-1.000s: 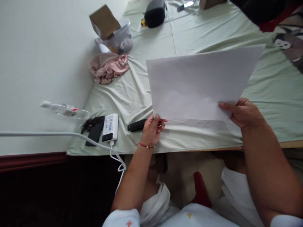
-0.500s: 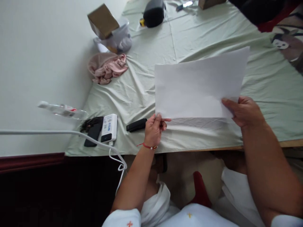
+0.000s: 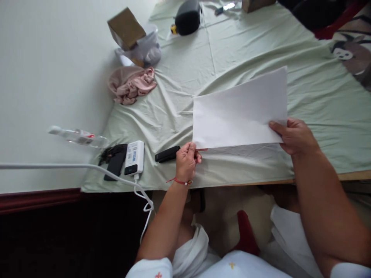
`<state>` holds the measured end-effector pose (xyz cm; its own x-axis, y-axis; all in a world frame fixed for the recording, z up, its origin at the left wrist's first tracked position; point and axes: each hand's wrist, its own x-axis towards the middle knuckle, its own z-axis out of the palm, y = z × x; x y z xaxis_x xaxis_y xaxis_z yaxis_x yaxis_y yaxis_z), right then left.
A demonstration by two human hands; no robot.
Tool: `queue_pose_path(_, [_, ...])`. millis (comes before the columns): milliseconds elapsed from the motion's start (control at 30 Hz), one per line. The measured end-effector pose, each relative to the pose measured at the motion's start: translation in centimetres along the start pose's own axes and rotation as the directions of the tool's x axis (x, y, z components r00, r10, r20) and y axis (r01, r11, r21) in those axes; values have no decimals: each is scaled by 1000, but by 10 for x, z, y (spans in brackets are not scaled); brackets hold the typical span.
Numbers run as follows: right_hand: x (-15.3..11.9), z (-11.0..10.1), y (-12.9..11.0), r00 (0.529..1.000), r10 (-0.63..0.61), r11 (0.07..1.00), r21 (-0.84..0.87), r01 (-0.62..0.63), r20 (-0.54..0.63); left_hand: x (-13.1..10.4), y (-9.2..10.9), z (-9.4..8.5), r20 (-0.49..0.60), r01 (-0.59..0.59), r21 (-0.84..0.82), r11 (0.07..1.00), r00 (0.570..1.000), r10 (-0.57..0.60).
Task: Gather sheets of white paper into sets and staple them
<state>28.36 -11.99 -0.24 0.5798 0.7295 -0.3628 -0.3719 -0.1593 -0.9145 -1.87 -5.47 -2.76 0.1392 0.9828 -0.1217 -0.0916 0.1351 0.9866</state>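
A blank white sheet of paper [image 3: 239, 110] is held up over the green cloth, its right side raised higher than its left. My left hand [image 3: 186, 159] pinches the near left corner between thumb and fingers. At the near right corner, my right hand [image 3: 294, 136] grips the paper with the thumb on top and the fingers partly hidden. A black elongated object [image 3: 167, 154] lies on the cloth just left of my left hand.
Green cloth [image 3: 179, 50] covers the table. On the left are a white power bank [image 3: 135, 157] with a cable, a dark phone [image 3: 115, 166], a clear bottle [image 3: 79, 137] and pink fabric [image 3: 133, 85]. Behind stand a cardboard box [image 3: 126, 29] and a black case [image 3: 188, 17].
The paper's far edge has dropped toward me and its far right corner has shifted left. My right hand has moved slightly left; both hands still hold the sheet.
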Motion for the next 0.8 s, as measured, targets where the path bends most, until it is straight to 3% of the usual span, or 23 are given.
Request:
queue_pose_path(100, [-2, 6, -4, 999, 45, 999, 6, -45, -22, -13, 2, -4, -48, -31, 88, 996, 998, 36])
queue_pose_path(200, [-4, 9, -4, 998, 63, 998, 2, -63, 8, -26, 8, -13, -172, -139, 182, 973, 970, 171])
queue_pose_path(267, [-5, 10, -2, 997, 65, 998, -8, -65, 41, -29, 15, -22, -275, -242, 242, 940, 911, 306])
queue_pose_path(333, [-5, 12, 2, 995, 68, 998, -18, -67, 75, -27, 21, -31, -367, -327, 306, 894, 826, 428])
queue_pose_path(433, [-4, 17, 8, 989, 80, 997, -23, -78, 121, -17, 26, -47, -472, -373, 406, 834, 696, 541])
queue_pose_path(500, [-4, 21, 11, 985, 87, 996, -29, -84, 146, -7, 24, -59, -492, -373, 491, 787, 627, 604])
queue_pose_path(567, [-4, 26, 13, 981, 96, 995, -49, -89, 166, 2, 20, -70, -455, -352, 595, 722, 594, 664])
queue_pose_path(667, [-4, 32, 17, 973, 105, 992, -92, -88, 205, 13, 11, -84, -369, -283, 722, 632, 615, 697])
queue_pose_path(800, [-4, 37, 20, 967, 95, 992, -100, -73, 238, 26, 1, -97, -289, -176, 804, 568, 719, 632])
